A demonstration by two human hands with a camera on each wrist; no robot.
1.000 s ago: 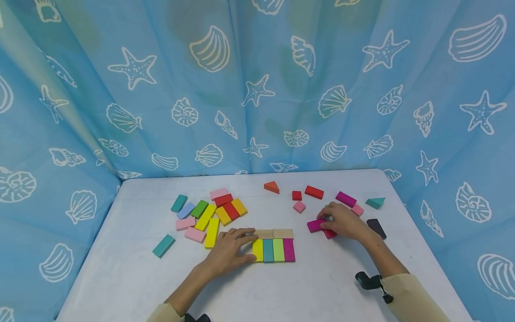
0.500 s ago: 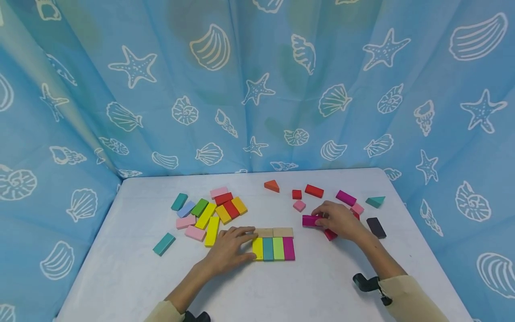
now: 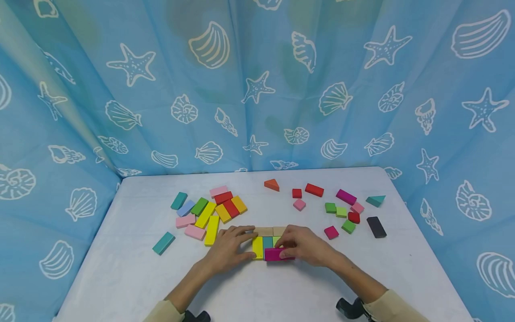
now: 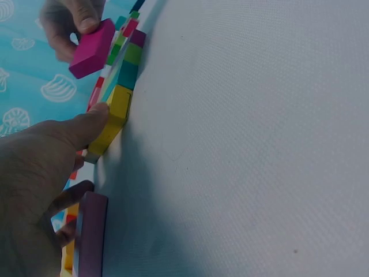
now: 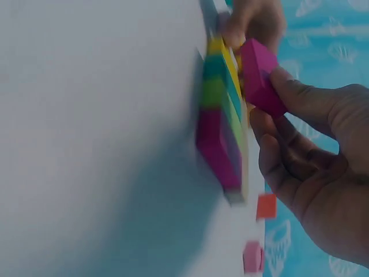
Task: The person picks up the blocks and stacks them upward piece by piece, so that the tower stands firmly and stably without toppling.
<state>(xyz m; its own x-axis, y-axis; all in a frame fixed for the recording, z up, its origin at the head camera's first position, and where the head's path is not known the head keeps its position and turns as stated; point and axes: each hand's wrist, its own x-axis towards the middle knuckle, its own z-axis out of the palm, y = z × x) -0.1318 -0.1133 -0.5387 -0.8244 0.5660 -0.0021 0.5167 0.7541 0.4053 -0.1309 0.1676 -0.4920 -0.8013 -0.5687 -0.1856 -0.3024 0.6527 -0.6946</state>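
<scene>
My right hand (image 3: 307, 246) pinches a magenta block (image 3: 274, 254) between thumb and fingers. In the left wrist view that magenta block (image 4: 93, 49) hangs above a flat row of blocks. The row holds a yellow block (image 3: 258, 248), a teal block (image 3: 267, 242), a light green block and a magenta block (image 5: 210, 131); the right hand partly hides it in the head view. Two plain wooden blocks (image 3: 263, 231) lie along its far side. At the row's left end rests my left hand (image 3: 230, 250), thumb touching the yellow block, fingers extended toward the wooden one.
Left of the row lies a loose group of blocks, among them a long yellow block (image 3: 212, 231) and a teal block (image 3: 163, 243). Small green, red and pink blocks scatter to the right, near a black block (image 3: 376, 227). An orange triangular block (image 3: 272, 184) lies toward the back.
My right hand has lifted the magenta block from the right-hand scatter and carried it left, over the row. The left hand has stayed in place.
</scene>
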